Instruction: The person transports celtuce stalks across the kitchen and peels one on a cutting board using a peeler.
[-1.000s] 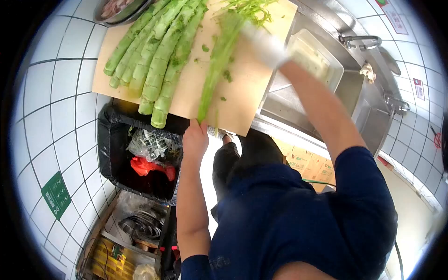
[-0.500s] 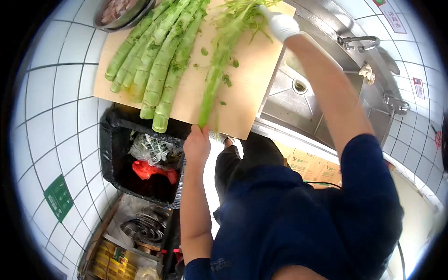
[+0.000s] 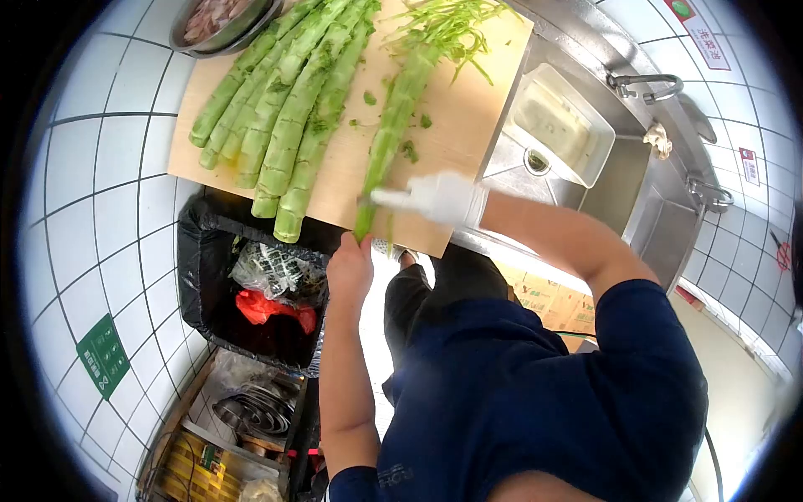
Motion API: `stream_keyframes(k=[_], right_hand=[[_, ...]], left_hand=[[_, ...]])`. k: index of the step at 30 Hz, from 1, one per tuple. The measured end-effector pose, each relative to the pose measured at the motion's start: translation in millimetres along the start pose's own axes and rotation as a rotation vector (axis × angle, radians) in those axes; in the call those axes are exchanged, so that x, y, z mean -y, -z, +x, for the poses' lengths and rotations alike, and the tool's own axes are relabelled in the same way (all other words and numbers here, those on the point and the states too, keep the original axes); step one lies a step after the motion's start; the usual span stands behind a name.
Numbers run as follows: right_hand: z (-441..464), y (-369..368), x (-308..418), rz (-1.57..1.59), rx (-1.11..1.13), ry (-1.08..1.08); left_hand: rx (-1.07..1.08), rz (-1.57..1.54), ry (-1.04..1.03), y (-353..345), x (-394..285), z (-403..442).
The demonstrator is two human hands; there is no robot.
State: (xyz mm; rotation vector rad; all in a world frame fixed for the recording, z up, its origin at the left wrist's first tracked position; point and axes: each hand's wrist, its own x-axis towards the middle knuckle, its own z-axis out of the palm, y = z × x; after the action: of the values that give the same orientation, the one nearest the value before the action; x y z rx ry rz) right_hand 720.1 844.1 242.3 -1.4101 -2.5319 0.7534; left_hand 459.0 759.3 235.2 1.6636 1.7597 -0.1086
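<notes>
My left hand is bare and closed round the lower end of a long green stalk, just past the board's near edge. The stalk lies on the wooden cutting board, its leafy, shredded top at the far side. My right hand, in a white glove, is closed near the stalk's lower end, on a small tool that is too small and blurred to name. Several thick green stalks lie side by side on the left of the board. Small green scraps are scattered beside the held stalk.
Metal bowls with pale pink pieces stand at the board's far left corner. A black-lined bin is below the board at the left. On the right is a steel sink with a white tub and taps.
My right hand first reached the leafy top at the far side, then came back to the stalk's lower end. My left hand has stayed on that end.
</notes>
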Motion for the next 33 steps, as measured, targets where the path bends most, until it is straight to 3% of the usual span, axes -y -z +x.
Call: stream_keyframes(k=[2, 5, 9, 10, 12, 15, 16, 18, 20, 22, 23, 24, 28, 33], right_hand=[[29, 38, -75, 0.116, -0.005, -0.199], [54, 104, -171, -0.337, -0.117, -0.559], [30, 48, -118, -0.239, -0.232, -0.206], [25, 46, -82, -0.279, -0.015, -0.254], [11, 5, -56, -0.134, -0.063, 0.011], [17, 29, -31, -0.277, 0.118, 0.077], [31, 35, -52, 0.207, 0.000, -0.263], [66, 88, -127, 0.669, -0.115, -0.759], [56, 134, -155, 0.336, -0.173, -0.762], [49, 133, -149, -0.286, -0.270, -0.423], [48, 109, -149, -0.424, -0.188, -0.401], [37, 74, -149, -0.300, -0.232, -0.209], [4, 27, -33, -0.172, 0.122, -0.063], [-18, -23, 15, -0.137, 0.142, 0.300]], left_hand=[[-0.007, -0.024, -0.011, 0, 3, 0], [-0.010, -0.038, -0.033, -3, 6, -1], [0.000, -0.014, -0.019, -9, 5, -4], [-0.002, -0.005, -0.018, -7, 2, -4], [-0.009, 0.013, -0.005, -3, -2, -1], [-0.012, 0.038, 0.016, -3, -4, 0], [-0.022, 0.045, 0.013, -4, -3, 0], [-0.025, 0.042, 0.013, -9, -2, -9], [-0.047, 0.028, -0.006, -2, -5, -7], [-0.029, -0.025, -0.020, -4, 1, 1], [-0.003, -0.058, -0.011, -11, 6, -5], [0.026, -0.153, -0.004, -9, 7, -5], [0.041, -0.291, -0.024, -6, 17, 1], [0.064, -0.484, -0.056, -2, 26, 9]])
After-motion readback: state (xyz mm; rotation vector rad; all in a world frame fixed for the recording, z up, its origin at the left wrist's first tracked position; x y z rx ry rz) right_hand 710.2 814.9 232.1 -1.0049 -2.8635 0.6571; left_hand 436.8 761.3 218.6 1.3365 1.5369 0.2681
